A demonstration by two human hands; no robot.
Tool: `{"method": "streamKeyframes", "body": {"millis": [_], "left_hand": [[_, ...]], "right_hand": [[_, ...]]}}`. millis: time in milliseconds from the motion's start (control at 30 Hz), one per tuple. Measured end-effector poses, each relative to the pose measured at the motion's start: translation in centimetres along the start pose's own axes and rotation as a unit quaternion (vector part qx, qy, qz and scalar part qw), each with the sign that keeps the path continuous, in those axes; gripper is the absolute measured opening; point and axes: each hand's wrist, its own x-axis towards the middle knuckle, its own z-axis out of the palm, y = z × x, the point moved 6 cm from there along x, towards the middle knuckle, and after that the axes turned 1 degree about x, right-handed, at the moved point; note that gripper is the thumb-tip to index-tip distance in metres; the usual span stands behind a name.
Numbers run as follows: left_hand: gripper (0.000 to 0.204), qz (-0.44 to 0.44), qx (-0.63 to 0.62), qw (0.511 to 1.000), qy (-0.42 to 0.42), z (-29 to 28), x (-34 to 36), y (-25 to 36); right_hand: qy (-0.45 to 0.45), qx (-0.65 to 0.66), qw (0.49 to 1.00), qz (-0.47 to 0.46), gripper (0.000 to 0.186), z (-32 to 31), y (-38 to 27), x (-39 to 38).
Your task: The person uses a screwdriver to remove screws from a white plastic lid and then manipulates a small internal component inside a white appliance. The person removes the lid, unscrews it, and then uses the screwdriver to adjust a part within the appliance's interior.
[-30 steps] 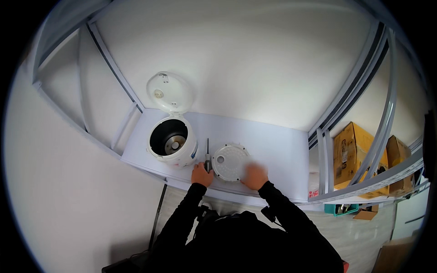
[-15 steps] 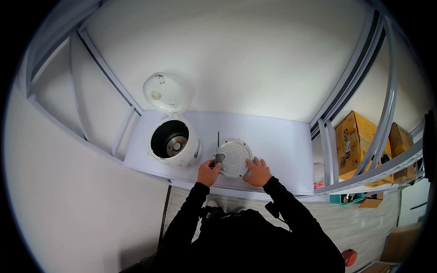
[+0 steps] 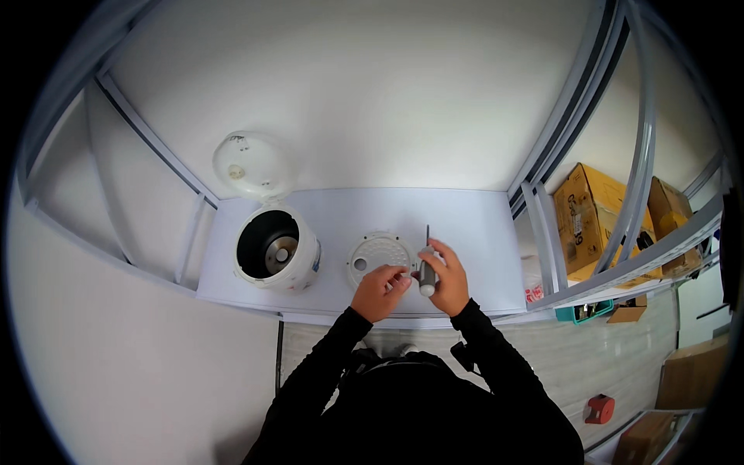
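A screwdriver (image 3: 427, 276) with a grey handle is in my right hand (image 3: 449, 280), my fingers closed round the handle. Its dark shaft points away from me. My left hand (image 3: 377, 293) is over the near edge of a round white perforated plate (image 3: 381, 249). The left fingers are loosely bent toward the screwdriver, thumb and forefinger apart, and nothing shows between them. Lying flat on the table, the plate has a round grey hole at its left and small dark spots along its rim. My left hand covers its near part.
Left of the plate stands a white rice cooker (image 3: 298, 267), its lid (image 3: 254, 167) raised and a metal disc visible inside. The white table (image 3: 480, 232) has a frame around it. Cardboard boxes (image 3: 583, 225) and a teal tray (image 3: 583, 311) are beyond the right side.
The screwdriver has passed from my left hand to my right and moved rightward. My left hand has shifted right over the plate's near edge. The whole view has shifted slightly.
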Motion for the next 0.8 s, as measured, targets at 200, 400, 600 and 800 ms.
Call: {"method": "streamKeyframes", "body": {"millis": [200, 400, 600, 800], "left_hand": [[0.019, 0.086, 0.277, 0.956, 0.044, 1.4, -1.1, -6.5], [0.012, 0.063, 0.258, 0.962, 0.054, 3.3, -1.9, -8.7], [0.013, 0.055, 0.248, 0.966, 0.047, 3.9, -2.2, -8.7], [0.01, 0.071, 0.225, 0.969, 0.075, 3.6, -3.0, -9.7]], "right_hand": [[0.059, 0.114, 0.988, 0.086, 0.06, -3.8, -0.8, 0.8], [0.013, 0.173, 0.98, 0.099, 0.082, -1.6, -1.9, 0.1], [-0.027, 0.136, 0.987, 0.077, 0.068, 0.9, -1.6, -0.4], [-0.072, 0.176, 0.973, 0.132, 0.059, 2.1, -1.7, -0.2]]}}
